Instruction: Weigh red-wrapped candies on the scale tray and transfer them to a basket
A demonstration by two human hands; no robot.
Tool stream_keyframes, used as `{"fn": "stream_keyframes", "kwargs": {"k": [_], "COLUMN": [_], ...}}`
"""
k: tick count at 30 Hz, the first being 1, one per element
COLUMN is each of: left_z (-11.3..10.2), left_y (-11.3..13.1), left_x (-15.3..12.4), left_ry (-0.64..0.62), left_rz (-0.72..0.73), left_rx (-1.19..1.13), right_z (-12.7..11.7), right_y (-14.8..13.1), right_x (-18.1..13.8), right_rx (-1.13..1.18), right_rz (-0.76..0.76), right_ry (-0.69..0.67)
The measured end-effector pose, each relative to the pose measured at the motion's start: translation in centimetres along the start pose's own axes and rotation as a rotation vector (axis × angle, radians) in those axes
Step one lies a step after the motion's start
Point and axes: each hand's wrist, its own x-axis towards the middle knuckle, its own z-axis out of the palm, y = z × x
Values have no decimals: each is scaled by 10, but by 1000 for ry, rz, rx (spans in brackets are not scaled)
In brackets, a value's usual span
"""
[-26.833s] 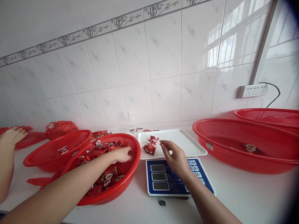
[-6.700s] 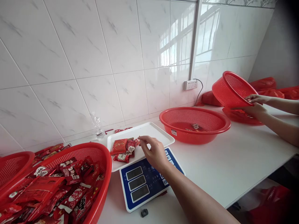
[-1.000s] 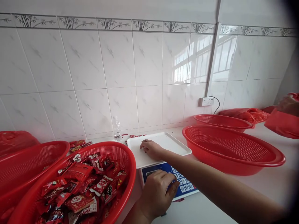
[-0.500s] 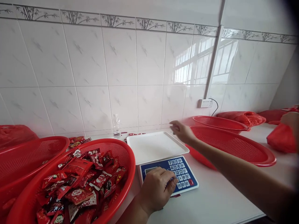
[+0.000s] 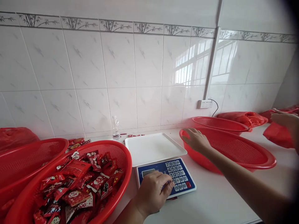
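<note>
My left hand (image 5: 154, 191) rests over the lower left of a blue and white digital scale (image 5: 179, 174). Its fingers are curled in, with thumb and forefinger close together; whatever may be in the palm is hidden. A white weighing tray (image 5: 151, 148) on top of the scale holds nothing. My right hand (image 5: 197, 141) reaches over the left end of a red perforated basket (image 5: 238, 146), fingers extended by its rim. Left of the scale, another red basket (image 5: 127, 161) is filled with small red-wrapped packets (image 5: 77, 177).
A clear plastic bottle (image 5: 116, 128) stands by the tiled wall, with a socket strip (image 5: 205, 104) to its right. More red baskets (image 5: 44, 146) and a red bag (image 5: 243, 119) line the table. Another person's hand (image 5: 283, 119) is at the far right, above a red bag (image 5: 277, 133).
My right hand has moved right, from beside the weighing tray to the left end of the red basket. My left hand stays over the scale. The other person's hand has shifted left.
</note>
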Motion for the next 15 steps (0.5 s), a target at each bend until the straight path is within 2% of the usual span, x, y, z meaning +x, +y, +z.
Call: {"fn": "stream_keyframes", "kwargs": {"k": [4, 8, 10, 12, 15], "left_z": [2, 10, 11, 2, -36], "left_y": [-1, 1, 7, 19, 45], "left_x": [0, -1, -7, -15, -25], "left_ry": [-13, -20, -45, -93, -140], "left_rz": [27, 21, 18, 41, 24], "left_rx": [-6, 33, 75, 76, -35], "right_z": [10, 20, 27, 35, 45], "right_y": [-67, -123, -135, -137, -128], "right_x": [-28, -58, -67, -71, -72], "right_rx": [288, 461, 474, 458, 435], "right_rz": [-212, -247, -260, -294, -353], "right_ry": [-33, -91, -61, -5, 74]}}
